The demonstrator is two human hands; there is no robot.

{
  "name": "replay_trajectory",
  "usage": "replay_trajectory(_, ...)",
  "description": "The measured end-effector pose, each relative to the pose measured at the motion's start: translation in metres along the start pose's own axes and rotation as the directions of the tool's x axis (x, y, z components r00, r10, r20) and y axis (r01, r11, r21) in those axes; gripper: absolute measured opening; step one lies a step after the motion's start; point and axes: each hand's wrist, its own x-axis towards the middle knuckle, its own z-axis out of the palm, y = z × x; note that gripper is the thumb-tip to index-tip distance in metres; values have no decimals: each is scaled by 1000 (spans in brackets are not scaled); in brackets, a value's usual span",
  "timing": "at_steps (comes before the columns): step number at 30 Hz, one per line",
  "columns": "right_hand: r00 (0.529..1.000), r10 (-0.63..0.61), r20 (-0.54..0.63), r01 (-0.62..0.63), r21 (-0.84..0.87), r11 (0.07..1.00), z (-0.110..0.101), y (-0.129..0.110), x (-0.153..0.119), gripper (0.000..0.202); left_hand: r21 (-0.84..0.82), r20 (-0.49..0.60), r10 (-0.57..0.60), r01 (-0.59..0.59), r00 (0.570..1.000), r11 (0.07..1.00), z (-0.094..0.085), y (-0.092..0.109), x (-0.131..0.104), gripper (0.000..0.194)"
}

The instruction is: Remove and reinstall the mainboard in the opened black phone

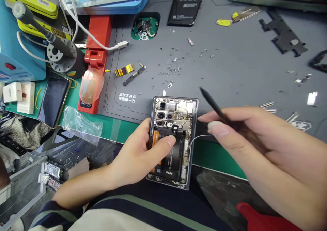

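Note:
My left hand (pixel 143 152) grips an opened smartphone (pixel 170 149) at the table's front edge, the thumb lying across its black battery (pixel 172 163). The back cover is off; camera modules (pixel 161 115), circuit parts and an orange strip show inside. To the right of the phone, my right hand (pixel 245 135) is closed around a black pointed stick (pixel 211 101), its tip aimed up and left. A thin white cable (pixel 200 136) curves from the phone's right side to the right thumb, where its end is hidden by the fingers.
Many tiny screws (pixel 175 59) lie scattered on the grey mat (pixel 230 71). Around them are a spare battery (pixel 186 4), a gold flex cable (pixel 124 70) and a black bracket (pixel 283 33). At left are a red device (pixel 98 30), a white charging cable (pixel 120 45) and another phone (pixel 55 98).

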Motion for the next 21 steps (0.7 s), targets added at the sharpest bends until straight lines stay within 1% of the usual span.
replay_trajectory(3,998,-50,37,50,-10,999,-1,-2,4,23,19,5,-1,1,1000,1000,0,1,0,43)
replay_trajectory(7,994,-105,-24,105,-19,994,2,-4,9,19,46,25,14,-15,1000,999,-2,2,2,33)
replay_trajectory(10,988,-153,-9,153,-34,988,4,-8,10,19,82,28,58,-61,998,995,-3,1,2,29)
replay_trajectory(13,987,-158,41,161,-68,985,6,-13,12,21,114,29,85,-88,996,990,-4,0,2,33)
replay_trajectory(16,984,-157,89,164,-85,983,7,-17,13,24,145,36,78,-82,996,986,-4,-1,1,35)
replay_trajectory(21,980,-172,101,180,-79,980,9,-20,17,22,129,56,121,-127,991,984,-4,-2,2,34)
